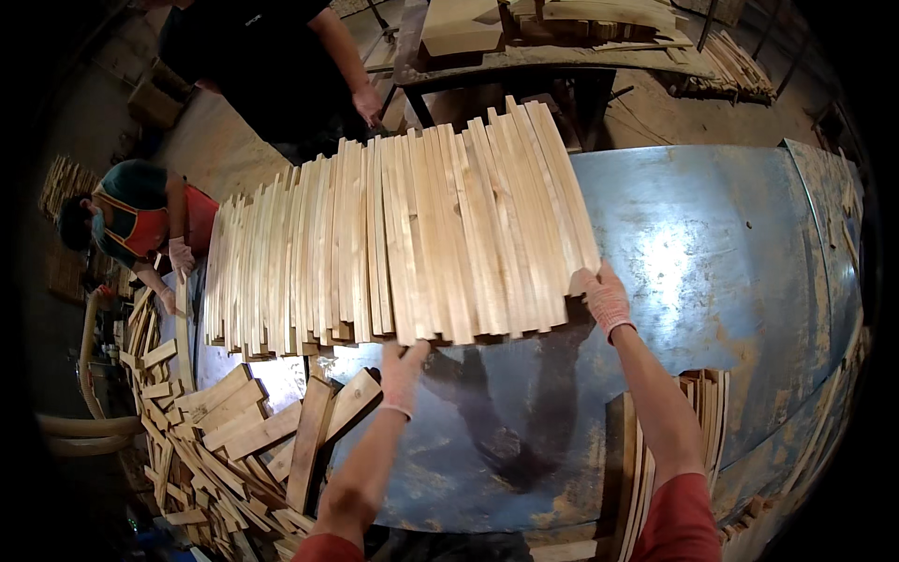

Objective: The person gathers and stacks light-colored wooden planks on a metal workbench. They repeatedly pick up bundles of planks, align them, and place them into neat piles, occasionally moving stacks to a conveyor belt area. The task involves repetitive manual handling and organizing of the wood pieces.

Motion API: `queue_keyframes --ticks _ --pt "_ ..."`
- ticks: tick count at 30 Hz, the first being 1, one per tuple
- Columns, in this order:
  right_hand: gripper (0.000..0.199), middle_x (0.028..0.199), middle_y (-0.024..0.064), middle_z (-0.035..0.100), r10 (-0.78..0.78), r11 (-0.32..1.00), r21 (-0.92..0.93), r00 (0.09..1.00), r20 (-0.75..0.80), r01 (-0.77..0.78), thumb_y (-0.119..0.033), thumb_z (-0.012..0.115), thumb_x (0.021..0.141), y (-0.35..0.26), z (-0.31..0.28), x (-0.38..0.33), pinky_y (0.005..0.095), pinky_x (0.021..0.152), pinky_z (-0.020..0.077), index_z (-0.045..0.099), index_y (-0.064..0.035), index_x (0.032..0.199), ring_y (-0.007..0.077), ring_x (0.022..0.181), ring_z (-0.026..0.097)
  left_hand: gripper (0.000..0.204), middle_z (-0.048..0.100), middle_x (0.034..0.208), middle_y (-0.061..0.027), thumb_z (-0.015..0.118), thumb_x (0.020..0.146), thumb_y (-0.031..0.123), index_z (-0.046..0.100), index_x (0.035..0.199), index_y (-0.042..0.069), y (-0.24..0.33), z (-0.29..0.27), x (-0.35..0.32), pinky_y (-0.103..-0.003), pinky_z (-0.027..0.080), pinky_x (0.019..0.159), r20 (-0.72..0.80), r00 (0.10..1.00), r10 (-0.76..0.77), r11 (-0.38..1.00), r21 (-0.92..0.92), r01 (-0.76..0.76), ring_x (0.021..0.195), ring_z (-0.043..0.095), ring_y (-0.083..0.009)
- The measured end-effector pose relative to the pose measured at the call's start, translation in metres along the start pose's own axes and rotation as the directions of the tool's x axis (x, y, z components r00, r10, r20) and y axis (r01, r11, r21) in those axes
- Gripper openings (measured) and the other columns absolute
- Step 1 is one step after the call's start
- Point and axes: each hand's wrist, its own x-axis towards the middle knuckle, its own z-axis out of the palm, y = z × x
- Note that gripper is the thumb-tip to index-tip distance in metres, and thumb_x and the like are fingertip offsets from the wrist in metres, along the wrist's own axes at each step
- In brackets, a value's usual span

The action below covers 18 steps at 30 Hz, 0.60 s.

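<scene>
While our left hand [405,367] and right hand [605,296] pinch the near edge of the slat row [403,234] on the bench [730,244], we should press evenly, keeping ends flush.

Two gloved hands come up from the lower edge, the left hand [403,370] and the right hand [606,298], both at the near edge of one wide row of pale wooden slats [393,244], perhaps forty or more, too tightly packed to count surely. Two other people work nearby, one in black [272,66] and one in red and green [140,220]. One blue metal table [712,244] bears the row, with one loose heap of short wood offcuts [225,440] at the left.
</scene>
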Motion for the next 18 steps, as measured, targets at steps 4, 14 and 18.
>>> queue_keyframes --ticks 4,14,18 --pt "0.051 0.105 0.0248 0.075 -0.096 0.994 -0.057 0.985 -0.141 0.089 -0.046 0.061 0.106 0.077 -0.042 0.062 0.0456 0.086 0.0566 0.066 -0.0035 0.135 0.0405 0.093 0.072 0.051 0.072 0.106 -0.0133 0.078 0.099 0.043 0.071 0.116 -0.004 0.023 0.03 -0.029 -0.038 0.053 0.087 0.196 0.977 -0.082 0.944 0.331 0.013 0.097 0.064 -0.0216" --pt "0.057 0.138 0.0197 0.073 -0.062 0.993 0.108 0.995 0.077 0.054 -0.045 0.059 0.111 0.024 -0.087 0.107 0.0359 0.112 0.0492 0.066 -0.0016 0.147 0.025 0.127 0.068 0.093 0.046 0.168 -0.0211 0.061 0.108 0.058 0.027 0.172 0.0 0.023 0.059 0.113 -0.035 0.034 0.126 0.08 0.995 0.057 0.998 -0.019 -0.056 0.152 0.046 -0.0304" --pt "0.054 0.153 0.019 0.065 -0.175 0.921 0.333 0.978 -0.113 0.203 -0.038 0.06 0.113 0.034 -0.071 0.157 0.035 0.119 0.0446 0.061 -0.0023 0.153 0.0256 0.14 0.061 0.101 0.044 0.169 -0.0181 0.059 0.106 0.066 0.021 0.175 0.002 0.032 0.066 0.147 -0.035 0.036 0.125 0.137 0.99 -0.026 0.99 -0.136 0.044 0.152 0.046 -0.0291"
